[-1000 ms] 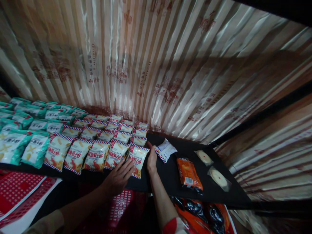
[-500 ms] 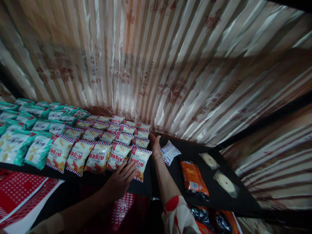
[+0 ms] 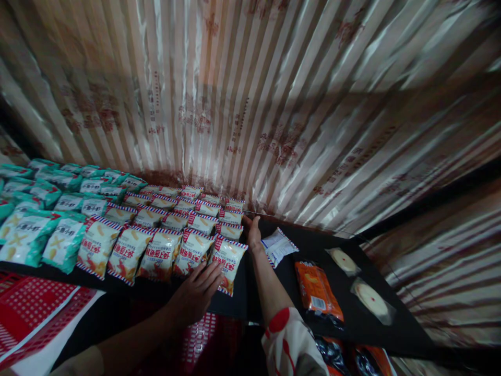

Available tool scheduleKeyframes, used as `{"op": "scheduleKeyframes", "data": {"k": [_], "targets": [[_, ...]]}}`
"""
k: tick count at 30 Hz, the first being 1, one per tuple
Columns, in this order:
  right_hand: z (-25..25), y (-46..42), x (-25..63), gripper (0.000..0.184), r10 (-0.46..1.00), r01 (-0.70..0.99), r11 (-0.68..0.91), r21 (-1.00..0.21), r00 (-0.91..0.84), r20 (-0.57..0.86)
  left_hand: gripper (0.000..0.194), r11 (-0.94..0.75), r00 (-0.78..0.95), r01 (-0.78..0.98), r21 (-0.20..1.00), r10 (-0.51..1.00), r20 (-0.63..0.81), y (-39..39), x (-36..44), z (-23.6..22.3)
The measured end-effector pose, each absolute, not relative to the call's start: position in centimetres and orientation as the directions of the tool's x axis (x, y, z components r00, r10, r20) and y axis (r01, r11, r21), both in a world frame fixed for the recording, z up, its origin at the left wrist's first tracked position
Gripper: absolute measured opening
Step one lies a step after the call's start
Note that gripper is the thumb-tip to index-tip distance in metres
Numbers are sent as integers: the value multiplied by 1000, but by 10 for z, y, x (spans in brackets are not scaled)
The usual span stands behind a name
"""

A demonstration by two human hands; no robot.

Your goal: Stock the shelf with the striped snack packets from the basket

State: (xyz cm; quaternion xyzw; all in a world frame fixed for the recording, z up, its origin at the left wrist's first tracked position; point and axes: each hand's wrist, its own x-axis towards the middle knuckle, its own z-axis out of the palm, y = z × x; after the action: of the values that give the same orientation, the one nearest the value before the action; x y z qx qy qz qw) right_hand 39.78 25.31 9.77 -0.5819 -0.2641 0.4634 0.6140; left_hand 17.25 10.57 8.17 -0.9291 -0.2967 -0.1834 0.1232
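Rows of white snack packets [image 3: 159, 253] with red lettering and striped edges stand on a black shelf [image 3: 256, 303]. My left hand [image 3: 199, 290] lies with its fingers stretched flat against the lower front of the rightmost packets. At the right end of the rows, my right hand [image 3: 253, 232] is held upright with its thumb up, beside the packets; part of its fingers is hidden. Just right of that wrist, a single packet [image 3: 278, 246] lies back side up, apart from the rows.
Teal snack packets [image 3: 64, 240] fill the shelf's left. To the right lie an orange packet [image 3: 318, 290] and two round pale items in clear wrap [image 3: 371, 300]. Red baskets [image 3: 31, 308] sit below the front edge. A pleated, printed sheet [image 3: 219, 104] hangs behind.
The view has shifted slightly, so the shelf's contents appear a little further right. Both hands keep nearly the same places against the packets.
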Motion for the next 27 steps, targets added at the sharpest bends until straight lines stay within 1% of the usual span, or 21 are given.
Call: {"op": "scheduleKeyframes", "data": {"k": [5,8,14,21,27], "targets": [[87,255,398,66,899,-252,-116,-961,384,-210,50,-804,770,583,-116,501,394,106,172,83],[83,255,397,67,892,-237,-123,-964,400,-212,50,-804,769,583,-120,497,402,107,172,82],[87,255,398,70,920,-266,-39,-963,366,-139,52,-807,773,580,-114,500,390,107,171,81],[90,252,396,73,924,-274,-47,-961,354,-147,54,-807,774,581,-104,509,376,106,171,83],[92,247,395,70,910,-261,-53,-964,384,-154,53,-807,772,581,-106,504,388,107,171,81]]}}
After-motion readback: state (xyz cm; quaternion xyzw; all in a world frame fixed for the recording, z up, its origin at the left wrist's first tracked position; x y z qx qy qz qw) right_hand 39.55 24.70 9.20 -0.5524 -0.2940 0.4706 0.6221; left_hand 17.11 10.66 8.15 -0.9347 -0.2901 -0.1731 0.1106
